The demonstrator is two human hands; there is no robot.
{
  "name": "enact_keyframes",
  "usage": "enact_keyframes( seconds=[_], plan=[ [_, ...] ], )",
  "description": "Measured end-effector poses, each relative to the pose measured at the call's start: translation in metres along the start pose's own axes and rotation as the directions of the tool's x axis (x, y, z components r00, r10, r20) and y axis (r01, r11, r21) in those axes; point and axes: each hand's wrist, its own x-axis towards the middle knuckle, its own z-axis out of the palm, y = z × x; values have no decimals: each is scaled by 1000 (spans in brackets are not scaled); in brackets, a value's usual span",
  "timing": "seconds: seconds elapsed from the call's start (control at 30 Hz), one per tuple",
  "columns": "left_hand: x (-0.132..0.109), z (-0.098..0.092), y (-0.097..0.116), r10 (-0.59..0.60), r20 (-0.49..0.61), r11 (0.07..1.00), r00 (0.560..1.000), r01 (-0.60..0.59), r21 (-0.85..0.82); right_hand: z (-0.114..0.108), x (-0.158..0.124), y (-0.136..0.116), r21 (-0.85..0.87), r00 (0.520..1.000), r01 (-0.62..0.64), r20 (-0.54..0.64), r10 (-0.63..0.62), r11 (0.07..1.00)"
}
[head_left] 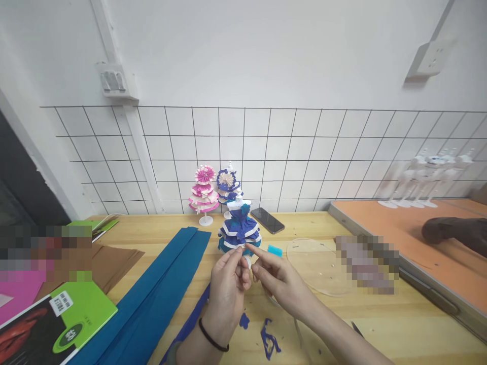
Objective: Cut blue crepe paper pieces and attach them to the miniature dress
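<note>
While the left hand (228,279) and right hand (283,280) bring their fingertips close together, I cannot tell whether either grip is clamped on something small. Just beyond them, the ruffled blue dress (239,232) is on its little stand on the table (323,314), so a nudge from the right index finger could crease its lower tier, or a harder push could tip it toward the phone (268,220).

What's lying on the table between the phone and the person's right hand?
A small bright-blue object lies between the phone and the right hand in the head view; exactly what is unclear.
</note>
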Motion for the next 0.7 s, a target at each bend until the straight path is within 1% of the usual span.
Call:
enact_keyframes(
  seconds=[0.17,0.27,0.37,0.43,0.5,0.57,0.7],
  plan=[
    [0,0,0,-7,15,1000,1000,7,-2,2,0,3,-17,999,32,10,-32,999],
    [0,-1,-1,-6,29,1000,1000,6,-13,3,2,2,22,999,29,16,-30,999],
    [1,-2,-2,0,27,1000,1000,1,-20,3,3,-5,174,997,-73,26,70,982],
    [1,-2,-2,2,13,1000,1000,-2,-14,2,3,-11,313,988,-154,29,152,937],
    [1,-2,-2,3,5,1000,1000,-3,-8,1,2,-15,427,978,-200,33,206,882],
    [1,-3,-2,3,6,1000,1000,-3,-6,0,1,-17,484,972,-222,46,229,847],
    [1,-2,-2,9,9,1000,1000,-9,-9,0,1,-17,502,972,-220,35,234,837]
  ],
)
